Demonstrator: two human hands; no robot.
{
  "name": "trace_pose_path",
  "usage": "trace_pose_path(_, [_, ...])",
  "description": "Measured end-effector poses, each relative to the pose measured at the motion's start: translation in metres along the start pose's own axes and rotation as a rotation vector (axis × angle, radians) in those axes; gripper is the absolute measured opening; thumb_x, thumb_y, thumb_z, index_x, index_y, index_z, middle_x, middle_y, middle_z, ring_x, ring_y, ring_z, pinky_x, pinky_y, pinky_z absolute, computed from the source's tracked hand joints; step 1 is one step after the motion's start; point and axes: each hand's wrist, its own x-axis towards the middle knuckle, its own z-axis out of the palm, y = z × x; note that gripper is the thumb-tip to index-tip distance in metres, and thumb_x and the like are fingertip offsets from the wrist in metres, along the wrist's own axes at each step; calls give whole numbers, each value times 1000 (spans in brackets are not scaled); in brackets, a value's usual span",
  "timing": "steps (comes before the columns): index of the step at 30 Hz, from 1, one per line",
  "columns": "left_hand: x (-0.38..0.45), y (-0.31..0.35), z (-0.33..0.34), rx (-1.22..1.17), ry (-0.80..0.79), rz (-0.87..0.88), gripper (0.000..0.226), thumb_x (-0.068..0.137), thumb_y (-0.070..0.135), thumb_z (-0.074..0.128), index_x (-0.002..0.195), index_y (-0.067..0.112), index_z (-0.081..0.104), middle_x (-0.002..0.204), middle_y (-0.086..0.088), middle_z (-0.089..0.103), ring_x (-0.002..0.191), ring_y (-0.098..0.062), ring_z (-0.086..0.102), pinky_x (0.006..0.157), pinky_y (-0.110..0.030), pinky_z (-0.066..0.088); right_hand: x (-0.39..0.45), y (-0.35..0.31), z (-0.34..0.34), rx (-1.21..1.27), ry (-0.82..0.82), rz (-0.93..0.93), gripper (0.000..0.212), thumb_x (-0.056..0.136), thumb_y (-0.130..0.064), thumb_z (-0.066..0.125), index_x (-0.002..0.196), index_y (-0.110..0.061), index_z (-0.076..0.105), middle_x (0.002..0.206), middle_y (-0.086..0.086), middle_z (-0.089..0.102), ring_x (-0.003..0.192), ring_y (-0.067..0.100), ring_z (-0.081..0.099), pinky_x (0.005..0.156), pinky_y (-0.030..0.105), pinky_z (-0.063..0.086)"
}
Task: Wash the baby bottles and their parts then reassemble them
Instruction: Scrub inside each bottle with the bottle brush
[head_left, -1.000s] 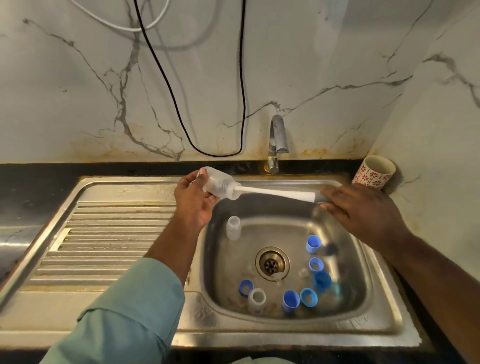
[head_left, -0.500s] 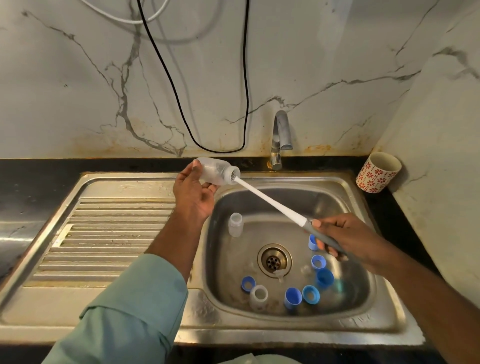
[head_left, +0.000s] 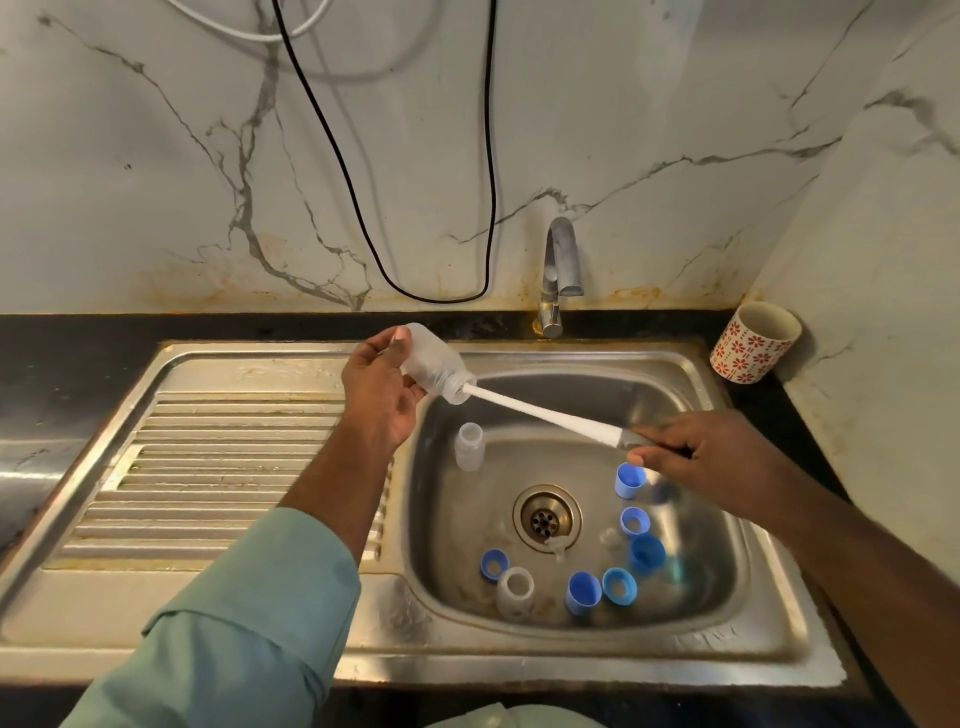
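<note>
Now scrubbing inside clear bottle (head_left: 434, 366), gripped in left hand (head_left: 378, 397); right hand (head_left: 696, 457) pinching bottle brush (head_left: 545, 415) handle; needing rinsing next, probably.

The bottle (head_left: 434, 366) held over the sink is cloudy translucent white, and the brush handle (head_left: 540, 413) in it is white, turning grey at the grip. Two more bottles (head_left: 470, 446) in the basin are the same frosted clear. The caps and rings (head_left: 583, 592) are blue, some pale, some deeper. The sink (head_left: 234, 441) is dull steel with a ribbed drainer. The bench (head_left: 62, 364) is black. The wall (head_left: 156, 156) is white marble with grey veins and rusty stains. The cup (head_left: 753, 343) is cream with red flowers. The sleeve (head_left: 234, 623) is pale green. One cable (head_left: 488, 156) is black.
</note>
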Motion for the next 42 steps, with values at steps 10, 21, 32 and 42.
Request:
trace_pose_path(10, [-3,-6,6,139,63,93,22,91,12,69,111,9,60,115,-11,62,110,-34,62,78,-47,61,-9,-24,-10,-373,151,-83,26,90,-43,63,99,-20,72,91,1,68,77,19,64,67,38,56])
trace_pose_path(21, [-4,-1,5,-346,-112,-95,75,77,25,70,145,6,43,138,-19,53,111,-36,62,64,-42,61,-14,-3,35,841,-303,324,35,73,-30,73,86,2,69,64,14,58,40,13,41,37,19,33])
trace_pose_path(32, [2,7,10,-158,-20,-104,65,84,8,76,132,24,35,124,-14,47,114,-39,55,77,-52,60,-15,-35,67,1046,-314,449,42,90,-37,59,94,4,68,62,14,57,39,16,43,36,22,35])
trace_pose_path(42, [5,2,3,178,20,206,62,83,10,77,128,29,39,130,-12,47,113,-33,57,74,-46,62,13,-58,-9,-530,125,-76,27,93,-36,61,117,-30,52,108,-8,56,89,11,59,73,27,49])
